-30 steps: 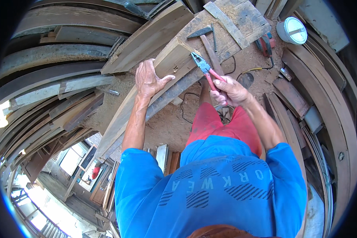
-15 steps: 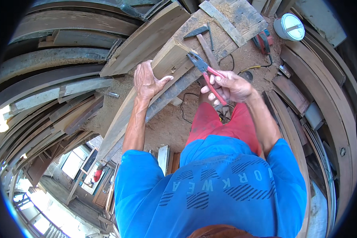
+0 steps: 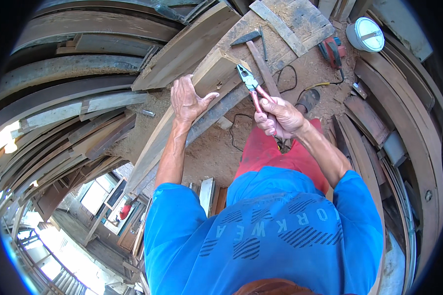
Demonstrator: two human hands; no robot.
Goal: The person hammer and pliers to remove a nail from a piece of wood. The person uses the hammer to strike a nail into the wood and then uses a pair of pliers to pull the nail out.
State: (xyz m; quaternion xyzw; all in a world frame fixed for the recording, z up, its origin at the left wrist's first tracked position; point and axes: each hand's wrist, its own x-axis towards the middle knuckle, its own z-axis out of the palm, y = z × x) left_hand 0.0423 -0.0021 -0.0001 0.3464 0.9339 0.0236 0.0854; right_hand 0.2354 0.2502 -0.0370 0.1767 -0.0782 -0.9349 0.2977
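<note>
Head view — pliers [image 3: 251,86] probably nose-up-left

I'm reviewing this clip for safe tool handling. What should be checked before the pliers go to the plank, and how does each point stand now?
1. Right hand wrapped firmly round the red handles of the pliers: ok.
2. Plier nose aimed at the plank end: ok.
3. Left hand steadying the plank: ok, palm flat on it.
4. Left fingers apart from the plier nose: ok.
5. Something in the plank to grip: cannot tell.
6. Hammer lying out of the way: ok.
</note>
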